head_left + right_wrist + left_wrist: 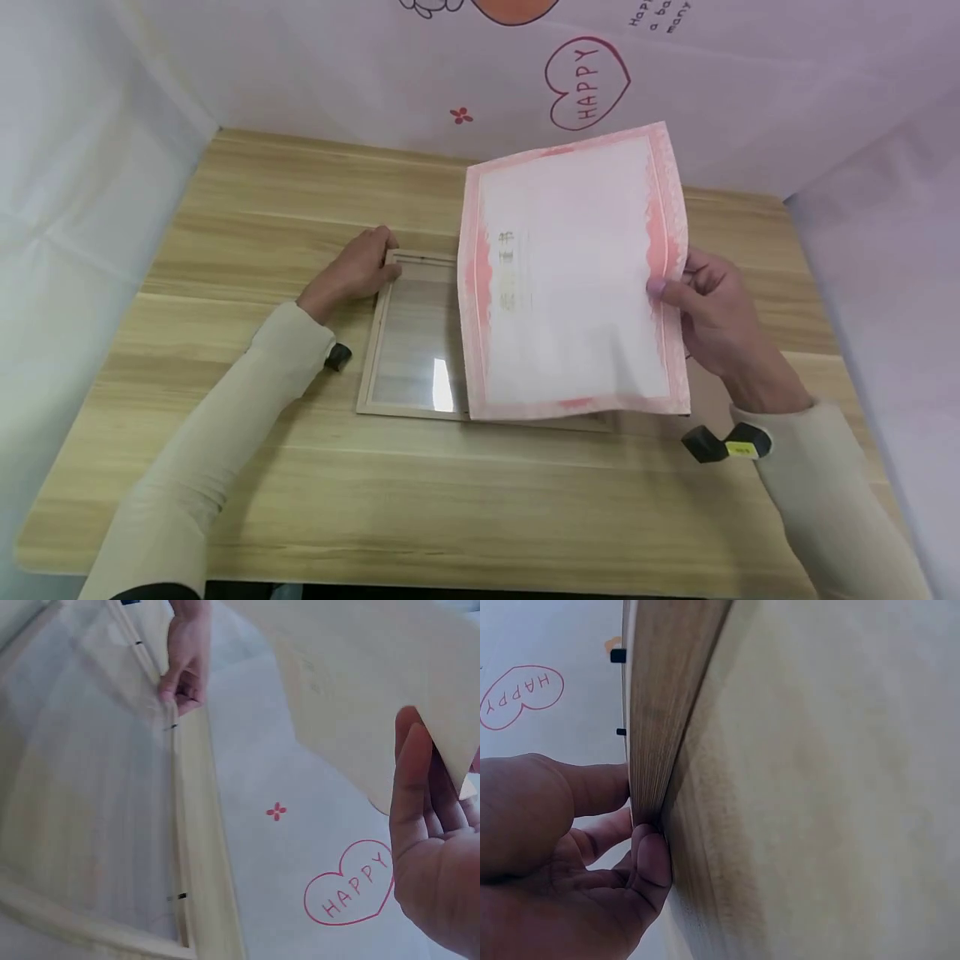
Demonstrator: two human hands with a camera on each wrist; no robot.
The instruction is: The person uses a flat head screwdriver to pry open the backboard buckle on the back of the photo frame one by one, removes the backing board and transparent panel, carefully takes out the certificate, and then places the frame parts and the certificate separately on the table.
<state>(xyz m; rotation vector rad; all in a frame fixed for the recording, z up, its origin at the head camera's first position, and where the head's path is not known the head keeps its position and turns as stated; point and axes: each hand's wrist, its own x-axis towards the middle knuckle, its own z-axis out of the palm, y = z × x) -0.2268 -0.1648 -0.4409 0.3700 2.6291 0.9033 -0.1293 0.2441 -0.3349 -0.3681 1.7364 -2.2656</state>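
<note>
A wooden picture frame (374, 337) with a clear pane (412, 350) lies on the table, its right part hidden behind a sheet of paper. At the frame's far left corner, my left hand (360, 262) grips the wood; the left wrist view shows thumb and fingers (654, 859) on either side of the wooden edge (660, 697). Small black tabs (618, 655) stick out along that edge. My right hand (716, 317) pinches the right border of a pink-bordered certificate (577, 283), thumb in front. The sheet is tilted up above the frame, slightly bowed, its gold lettering turned sideways.
The wood-grain table (420, 500) extends on all sides of the frame. White cloth (337, 75) printed with a red heart (587, 83) hangs along the back edge, and more pale cloth borders both sides. Small black devices sit on both wrists.
</note>
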